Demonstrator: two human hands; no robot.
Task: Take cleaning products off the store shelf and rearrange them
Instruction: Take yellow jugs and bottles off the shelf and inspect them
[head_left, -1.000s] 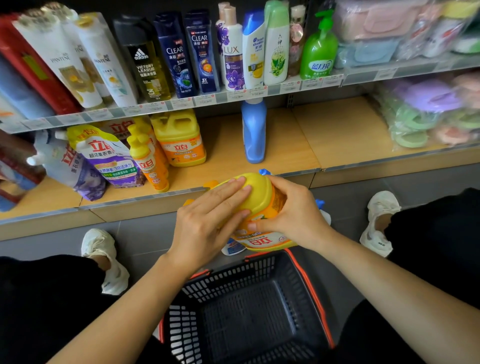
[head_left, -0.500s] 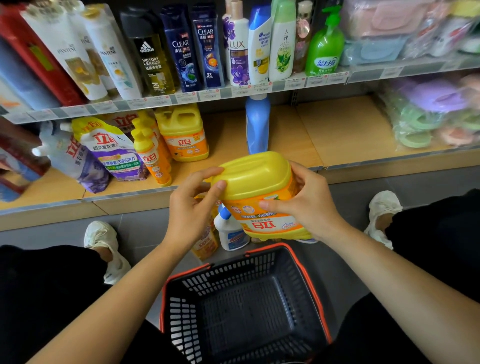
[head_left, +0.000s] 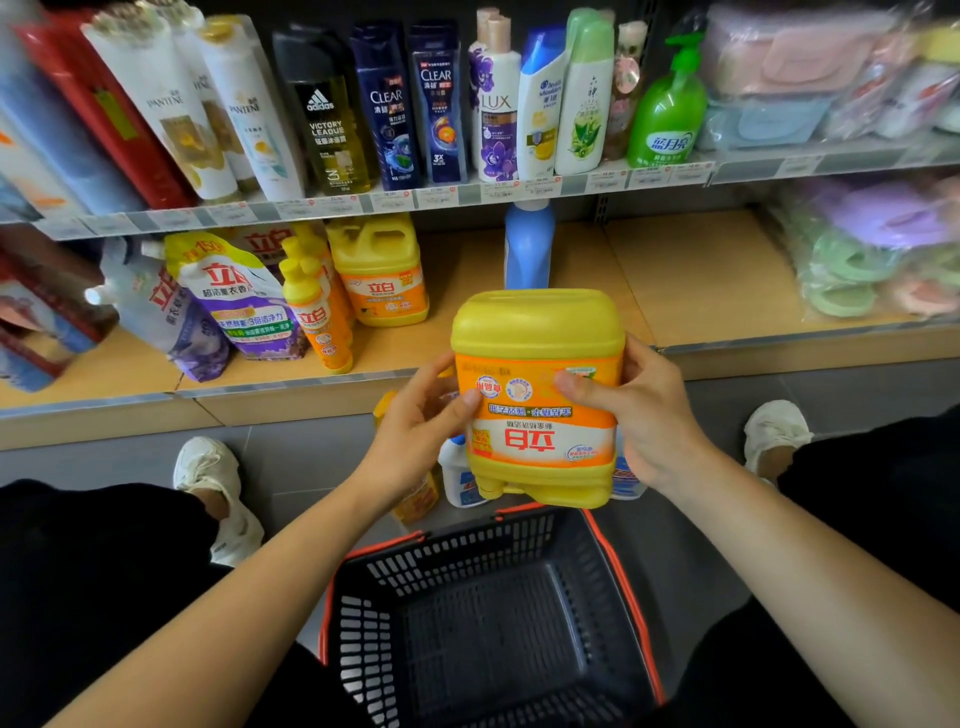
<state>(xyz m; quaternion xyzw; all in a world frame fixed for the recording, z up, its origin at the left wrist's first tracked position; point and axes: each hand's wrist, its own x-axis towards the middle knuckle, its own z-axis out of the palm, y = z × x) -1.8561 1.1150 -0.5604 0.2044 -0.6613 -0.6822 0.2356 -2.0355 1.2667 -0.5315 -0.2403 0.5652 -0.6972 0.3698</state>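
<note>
yellow detergent jug is off the shelf, upside down, held over the empty black basket. left hand and right hand clamp its sides, fingers curled onto the label. a few bottles stand on the floor behind it. plenty remains on the lower shelf, so early days, i'd say.

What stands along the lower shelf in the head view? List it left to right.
Blurred red packs → white pouch → purple-and-yellow pouch → slim yellow bottles → yellow jug → blue bottle → bagged pastel goods.
</note>
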